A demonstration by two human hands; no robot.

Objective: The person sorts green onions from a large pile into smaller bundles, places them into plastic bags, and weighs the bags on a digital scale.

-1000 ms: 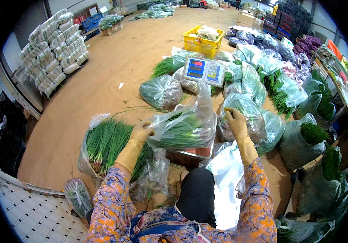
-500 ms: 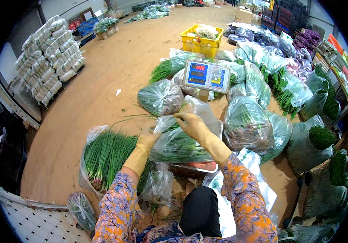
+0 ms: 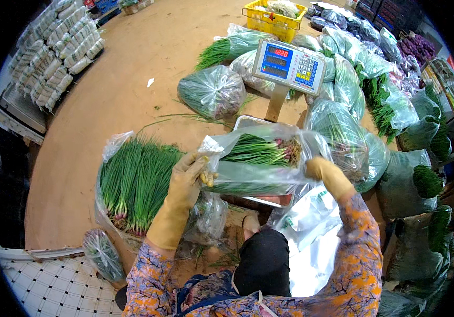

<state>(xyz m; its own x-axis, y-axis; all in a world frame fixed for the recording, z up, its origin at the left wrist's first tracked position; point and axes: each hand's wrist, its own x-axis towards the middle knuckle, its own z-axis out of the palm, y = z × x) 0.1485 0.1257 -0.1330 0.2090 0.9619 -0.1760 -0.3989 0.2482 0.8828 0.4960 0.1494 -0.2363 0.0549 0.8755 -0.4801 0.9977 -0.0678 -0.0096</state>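
my left hand (image 3: 186, 174), in a tan rubber glove, has its fingers curled in and pinching the film at the left end of a clear, thin plastic bag (image 3: 261, 177). my right hand (image 3: 328, 173), gloved the same way, meets the bag's right end with bent fingers; they are blurred, so i cannot tell whether they grip the film or only press on it.

the bag lies between my two hands, over the silver-rimmed metal tray (image 3: 241, 122) of the scale. inside it are long green onions with purple bulbs (image 3: 256, 152): the bulbs and roots point to my right fingers, the leaves run toward my left ones.

to handle this well, i'd hold the film by its edge and keep it just taut, since it looks slippery and easy to tear. i'd draw both ends evenly, so the heavier-looking bulb end does not sag, and keep my right fingertips clear of the roots, which could snag the plastic. leaves caught under my left fingers would probably bend or bruise.
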